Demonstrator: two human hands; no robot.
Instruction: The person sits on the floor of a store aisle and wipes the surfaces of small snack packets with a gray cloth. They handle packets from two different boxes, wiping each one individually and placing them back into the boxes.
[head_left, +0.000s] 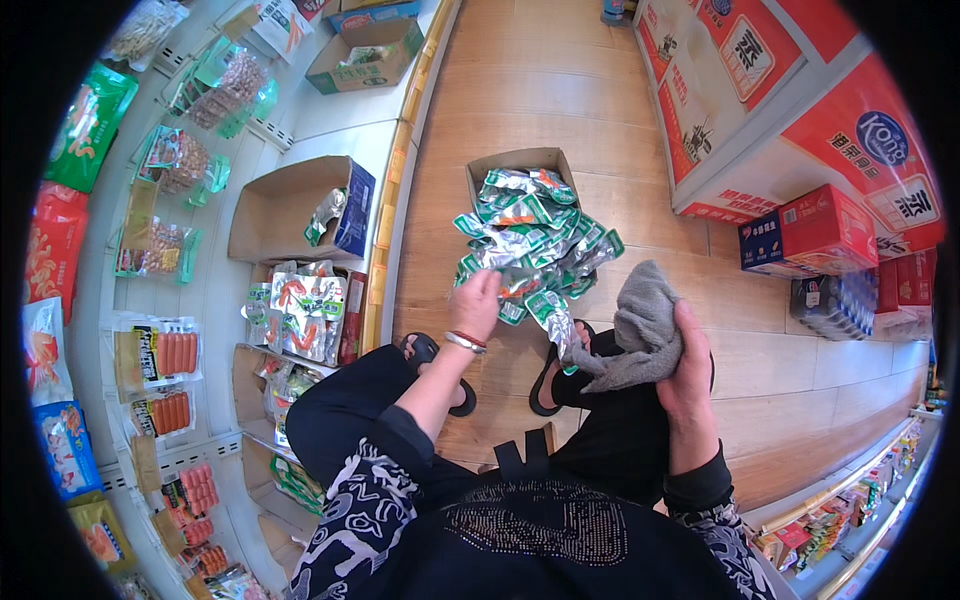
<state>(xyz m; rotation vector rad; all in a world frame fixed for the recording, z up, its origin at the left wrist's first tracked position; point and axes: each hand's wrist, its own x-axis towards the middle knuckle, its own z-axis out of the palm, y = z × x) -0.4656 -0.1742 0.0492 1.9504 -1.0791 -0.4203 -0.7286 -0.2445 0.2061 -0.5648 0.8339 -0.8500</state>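
A heap of silver and green foil snack packets (536, 232) fills an open cardboard box (517, 159) on the floor and spills over its near side. My left hand (476, 306) is at the near left edge of the heap, fingers drawn together against the packets; its fingertips are blurred, and whether they pinch one is unclear. A grey cloth (649, 330) hangs bunched from my right hand (690, 367), above my knee. One loose foil packet (555, 322) lies at the near end of the heap, its lower end partly behind the cloth.
Shelving on the left carries an open cardboard box (277, 202), a box of foil packets (307, 304) and hanging bagged snacks (180, 352). Stacked red and white cartons (750, 112) and a red box (814, 232) stand on the right. My sandalled feet (551, 382) flank the near floor.
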